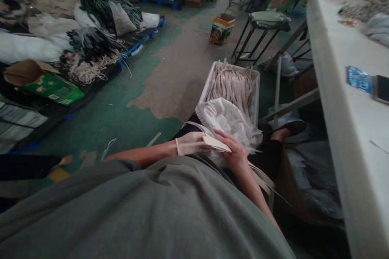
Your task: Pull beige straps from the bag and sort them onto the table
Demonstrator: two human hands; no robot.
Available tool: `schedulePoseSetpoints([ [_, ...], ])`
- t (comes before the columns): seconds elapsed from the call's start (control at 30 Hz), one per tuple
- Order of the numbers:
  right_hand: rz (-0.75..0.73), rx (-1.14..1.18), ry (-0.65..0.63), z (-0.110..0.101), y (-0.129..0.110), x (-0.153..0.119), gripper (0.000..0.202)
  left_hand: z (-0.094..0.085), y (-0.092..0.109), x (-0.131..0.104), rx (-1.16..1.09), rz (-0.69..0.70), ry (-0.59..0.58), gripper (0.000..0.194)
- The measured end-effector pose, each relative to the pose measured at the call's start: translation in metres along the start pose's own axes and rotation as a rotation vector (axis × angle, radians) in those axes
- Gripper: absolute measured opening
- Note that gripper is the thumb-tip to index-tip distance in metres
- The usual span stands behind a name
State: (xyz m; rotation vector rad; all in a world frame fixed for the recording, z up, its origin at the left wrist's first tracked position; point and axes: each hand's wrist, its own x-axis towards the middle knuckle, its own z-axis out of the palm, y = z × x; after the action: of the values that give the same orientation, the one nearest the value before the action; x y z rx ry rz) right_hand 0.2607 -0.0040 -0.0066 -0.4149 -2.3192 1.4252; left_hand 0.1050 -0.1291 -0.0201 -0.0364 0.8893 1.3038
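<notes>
My left hand (191,143), in a pale glove, is closed on one end of a flat bundle of cream strips (216,143) above my lap. From the other side my right hand (233,150), ungloved, grips the same bundle. Loose strap ends (263,178) trail below my right wrist. Just beyond my hands a crumpled white plastic bag (226,117) lies over my lap and the near end of a white crate (257,101). Long beige straps (232,83) fill that crate.
A white table (331,73) with a phone (381,88) and metal parts runs along the right. A black-legged stool (258,34) and a carton (221,29) stand ahead. Pallets with cord bundles (106,4) are at left. A person's foot (65,160) shows at far left.
</notes>
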Motion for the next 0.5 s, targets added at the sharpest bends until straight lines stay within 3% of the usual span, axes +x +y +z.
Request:
schedulePoseSetpoints([
  [0.07,-0.015,0.000,-0.020,0.004,0.001,0.009,0.027,-0.001,0.000,0.003,0.027,0.004,-0.056,0.033],
  [0.17,0.078,-0.026,0.015,0.010,0.001,0.021,0.026,-0.002,0.003,0.007,0.031,0.005,-0.091,0.035],
  [0.3,0.306,-0.068,0.195,0.005,-0.009,0.014,0.028,-0.012,0.008,0.013,-0.080,-0.127,-0.107,0.054],
  [0.4,0.397,0.115,0.363,-0.018,-0.019,-0.013,0.028,-0.037,0.016,0.021,-0.266,-0.095,0.135,0.060],
  [0.5,0.408,0.270,0.378,-0.049,-0.026,-0.052,0.022,-0.070,0.040,0.030,-0.485,0.132,0.412,0.051],
])
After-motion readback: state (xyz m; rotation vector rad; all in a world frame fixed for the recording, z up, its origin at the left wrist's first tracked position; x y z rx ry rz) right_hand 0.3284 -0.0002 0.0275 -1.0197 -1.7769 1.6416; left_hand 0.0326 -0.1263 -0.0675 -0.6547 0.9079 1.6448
